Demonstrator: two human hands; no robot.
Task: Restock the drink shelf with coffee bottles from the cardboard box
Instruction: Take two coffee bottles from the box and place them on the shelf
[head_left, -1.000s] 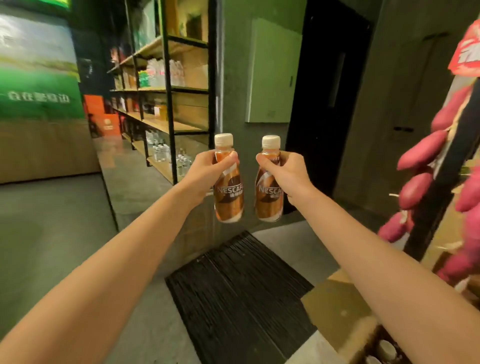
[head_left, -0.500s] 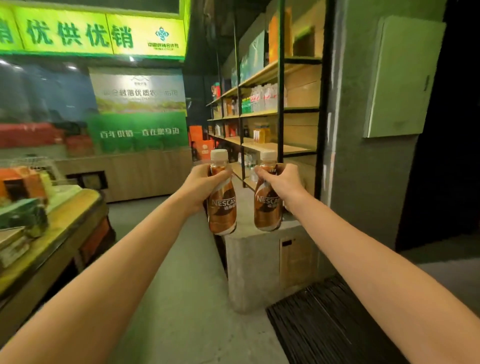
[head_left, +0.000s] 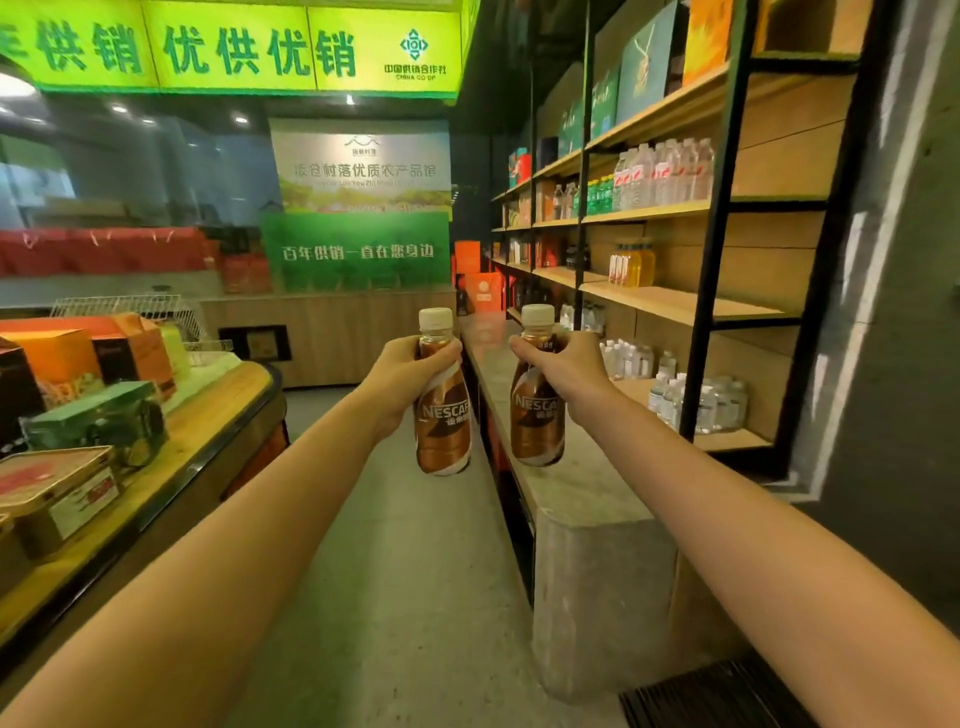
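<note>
My left hand (head_left: 402, 371) grips the neck of a brown Nescafe coffee bottle (head_left: 442, 418) with a white cap, held upright in front of me. My right hand (head_left: 566, 364) grips a second coffee bottle (head_left: 536, 415) the same way, a little to the right. Both bottles hang over the aisle beside the drink shelf (head_left: 670, 299), a wooden rack with black metal posts along the right wall. Water bottles (head_left: 696, 400) stand on its lower boards and yellow drink bottles (head_left: 631, 265) on the middle one. The cardboard box is out of view.
A grey concrete ledge (head_left: 571, 483) runs along the foot of the shelf. On the left, a wooden counter (head_left: 208, 410) holds gift boxes and tins. A black floor mat (head_left: 711, 696) lies at the bottom right. The aisle floor runs ahead to a green banner wall.
The view has swung left and up, from the dark doorway and mat to the aisle and shelf. Both hands keep hold of their bottles, now slightly further apart.
</note>
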